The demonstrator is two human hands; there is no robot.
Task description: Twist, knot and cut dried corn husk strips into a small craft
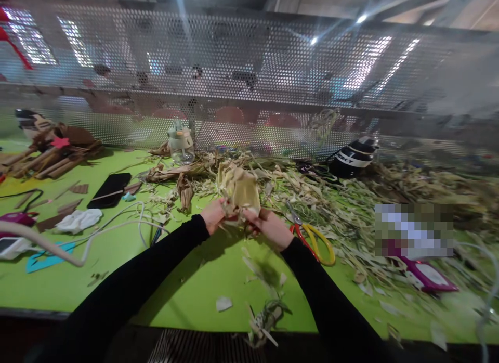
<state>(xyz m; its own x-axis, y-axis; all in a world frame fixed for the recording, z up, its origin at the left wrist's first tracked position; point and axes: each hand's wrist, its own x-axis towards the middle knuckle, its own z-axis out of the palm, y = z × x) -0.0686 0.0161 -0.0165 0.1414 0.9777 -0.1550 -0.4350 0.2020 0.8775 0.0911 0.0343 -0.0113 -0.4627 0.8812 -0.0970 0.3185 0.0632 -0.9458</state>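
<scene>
A pale yellow piece of husk-like material [242, 187] is held up over the middle of the green table. My left hand [213, 215] grips its lower left part, fingers closed. On its lower right side my right hand [271, 227] pinches it, thumb and fingers together. Some fingertips are hidden behind the material. Scissors with red and yellow handles [317, 243] lie just right of my right hand. Dry husk scraps [202, 165] are strewn behind and to the right of both hands.
A black phone [109, 190], white tissue [79, 220] and looping cable [88, 248] lie left. Behind stand a pale bottle [181, 142] and a black container [353, 159] before a perforated metal screen [241, 66]. A magenta tool [431, 276] lies right; scraps [268, 317] sit at the front edge.
</scene>
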